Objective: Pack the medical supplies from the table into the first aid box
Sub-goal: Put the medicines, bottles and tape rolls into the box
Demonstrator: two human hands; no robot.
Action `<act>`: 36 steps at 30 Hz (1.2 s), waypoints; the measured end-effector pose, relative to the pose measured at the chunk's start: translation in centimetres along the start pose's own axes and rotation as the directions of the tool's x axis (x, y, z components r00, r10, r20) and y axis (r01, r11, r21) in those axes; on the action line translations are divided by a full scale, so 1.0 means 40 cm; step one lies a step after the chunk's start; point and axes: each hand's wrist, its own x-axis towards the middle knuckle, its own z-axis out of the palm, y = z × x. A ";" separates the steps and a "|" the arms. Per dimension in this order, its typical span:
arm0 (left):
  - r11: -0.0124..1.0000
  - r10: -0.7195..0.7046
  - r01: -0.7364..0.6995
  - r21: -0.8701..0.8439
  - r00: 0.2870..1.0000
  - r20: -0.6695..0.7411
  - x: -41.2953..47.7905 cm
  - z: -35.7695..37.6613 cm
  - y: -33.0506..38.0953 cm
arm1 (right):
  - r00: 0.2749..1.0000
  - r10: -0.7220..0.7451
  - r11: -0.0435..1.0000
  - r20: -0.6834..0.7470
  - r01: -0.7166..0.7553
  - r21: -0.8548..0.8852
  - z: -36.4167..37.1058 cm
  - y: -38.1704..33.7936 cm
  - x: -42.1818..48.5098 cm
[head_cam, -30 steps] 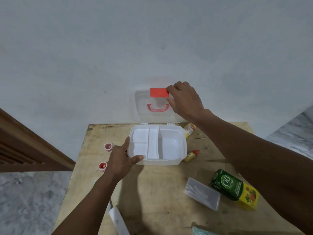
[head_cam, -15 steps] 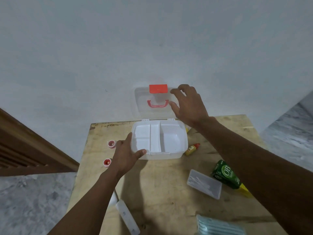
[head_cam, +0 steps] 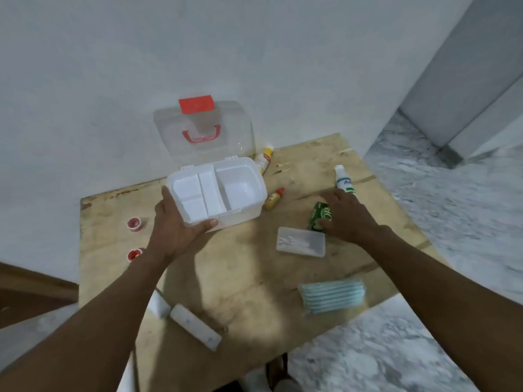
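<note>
- Head view: left hand (head_cam: pixel 172 233) grips the near-left corner of the first aid box (head_cam: pixel 218 193); its fingers (head_cam: pixel 210 223) wrap the front wall, thumb up the left side. It steadies the box, nothing else in it.
- Right hand (head_cam: pixel 343 217) lies over the green carton (head_cam: pixel 319 215), fingers spread and curled down onto it. Contact looks made; whether the grip has closed, I cannot tell. Carton rests on the tabletop.
- Box: open, lid (head_cam: pixel 202 131) propped upright against the wall, red latch on top. All compartments empty, so judged: packing not yet begun, first pick in hand.
- Next move, judged: close on the carton, lift clear of the swab case (head_cam: pixel 301 241) just beside it, carry left to the large right-hand compartment. Carton may need to be laid flat to fit.
- Supplies waiting: white bottle (head_cam: pixel 343 179) just beyond the right hand; small yellow bottle (head_cam: pixel 273 199) just beside the box's right wall; yellow tube (head_cam: pixel 263 159) behind the box's right corner; face mask stack (head_cam: pixel 332 295) near the front edge; white stick-shaped item (head_cam: pixel 195 329) at front left; two red-centred tape rolls (head_cam: pixel 134 223) left of the box, the nearer one partly behind the wrist.
- Tabletop (head_cam: pixel 249 278): bare plywood, stained and scuffed, pushed against a plain white wall (head_cam: pixel 254 52).
- Room: grey marbled floor (head_cam: pixel 452 193) at right and front, brown wooden structure at far left.
</note>
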 end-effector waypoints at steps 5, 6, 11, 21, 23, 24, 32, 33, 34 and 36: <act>0.992 0.100 -0.105 -0.075 0.993 -0.062 0.000 0.015 0.001 | 0.988 0.132 0.986 0.083 -0.122 -0.117 0.019 0.080 -0.038; 0.990 0.104 -0.110 -0.090 0.992 -0.071 -0.001 0.019 0.004 | 0.984 0.153 0.981 0.094 -0.140 -0.133 0.022 0.091 -0.041; 0.986 0.107 -0.119 -0.116 0.989 -0.103 -0.008 0.030 0.013 | 0.981 0.163 0.973 0.106 -0.142 -0.181 0.036 0.128 -0.033; 0.989 0.048 -0.057 -0.135 0.996 -0.069 -0.014 0.034 0.031 | 0.997 0.065 0.998 -0.027 -0.065 -0.004 -0.075 0.077 0.000; 0.988 0.019 -0.029 -0.151 0.997 -0.071 -0.011 0.034 0.027 | 0.999 0.010 0.997 -0.045 -0.007 0.072 -0.119 0.027 0.005; 0.986 0.023 -0.034 -0.163 0.997 -0.071 -0.011 0.033 0.027 | 0.998 -0.020 0.995 -0.052 0.025 0.100 -0.139 -0.005 0.009; 0.967 0.055 -0.075 -0.245 0.994 -0.091 -0.012 0.034 0.018 | 0.966 -0.217 0.975 -0.140 0.221 0.015 -0.166 -0.280 0.095; 0.963 0.050 -0.071 -0.261 0.995 -0.086 -0.010 0.032 0.010 | 0.967 -0.216 0.976 -0.138 0.214 -0.025 -0.158 -0.303 0.104; 0.958 0.049 -0.071 -0.276 0.995 -0.085 -0.009 0.030 0.005 | 0.969 -0.207 0.978 -0.136 0.201 -0.057 -0.152 -0.323 0.112; 0.957 0.049 -0.073 -0.281 0.995 -0.092 -0.007 0.029 -0.004 | 0.970 -0.198 0.974 -0.137 0.179 -0.141 -0.144 -0.358 0.126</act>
